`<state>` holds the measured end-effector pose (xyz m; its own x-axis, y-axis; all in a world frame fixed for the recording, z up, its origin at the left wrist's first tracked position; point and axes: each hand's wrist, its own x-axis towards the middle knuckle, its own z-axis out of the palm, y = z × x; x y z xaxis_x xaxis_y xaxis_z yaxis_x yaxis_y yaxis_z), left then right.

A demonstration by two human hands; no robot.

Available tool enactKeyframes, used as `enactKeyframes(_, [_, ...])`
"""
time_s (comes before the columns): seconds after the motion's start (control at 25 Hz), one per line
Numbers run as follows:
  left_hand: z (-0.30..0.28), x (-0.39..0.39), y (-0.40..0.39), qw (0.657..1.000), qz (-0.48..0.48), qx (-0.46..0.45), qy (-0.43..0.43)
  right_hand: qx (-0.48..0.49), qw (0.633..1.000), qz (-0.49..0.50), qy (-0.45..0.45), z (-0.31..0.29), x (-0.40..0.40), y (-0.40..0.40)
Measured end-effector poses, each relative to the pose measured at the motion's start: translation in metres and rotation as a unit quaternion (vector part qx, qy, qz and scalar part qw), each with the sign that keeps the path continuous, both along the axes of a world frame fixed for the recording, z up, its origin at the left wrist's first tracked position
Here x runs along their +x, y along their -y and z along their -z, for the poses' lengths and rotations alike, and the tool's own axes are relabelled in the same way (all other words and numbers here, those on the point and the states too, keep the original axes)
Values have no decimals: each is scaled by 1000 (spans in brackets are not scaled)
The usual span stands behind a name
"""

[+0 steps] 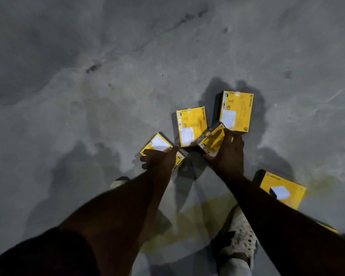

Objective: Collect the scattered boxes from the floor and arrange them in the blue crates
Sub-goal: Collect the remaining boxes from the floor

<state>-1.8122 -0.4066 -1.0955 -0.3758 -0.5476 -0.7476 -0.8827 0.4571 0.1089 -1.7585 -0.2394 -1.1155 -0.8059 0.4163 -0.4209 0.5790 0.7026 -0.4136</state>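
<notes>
We are mid-pickup on the concrete floor (pixel 88 96). Our left hand (pixel 160 158) grips the leftmost yellow box (pixel 159 143); beside it the middle box (pixel 191 126) lies flat. Our right hand (pixel 228 154) grasps a tilted box (pixel 212 141), the far box (pixel 237 111) just beyond, another box (pixel 283 189) rightmost. Next we lift both and find the crates, which are not in view.

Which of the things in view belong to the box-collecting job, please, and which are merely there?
Job:
left hand gripping a yellow box
right hand gripping another box
middle box, far box and near-right box on the floor

Merely there:
concrete floor
person's perforated shoe
</notes>
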Motion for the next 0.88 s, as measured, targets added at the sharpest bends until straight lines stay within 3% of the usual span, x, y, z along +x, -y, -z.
enactKeyframes(0.16, [33,-14,-4,989,-142,39,22,47,997,-48,49,30,4,-1])
enactKeyframes(0.28, [52,-3,-5,988,-126,88,-2,74,995,-63,29,45,9,-1])
enactKeyframes(0.52, [44,5,17,990,-133,-7,-52,-8,999,38,-6,26,13,6])
enactKeyframes(0.64, [35,6,28,995,-91,9,-27,-45,996,73,20,10,20,16])
enactKeyframes(0.88, [56,-26,-27,994,-113,7,-8,-54,996,74,4,15,12,17])
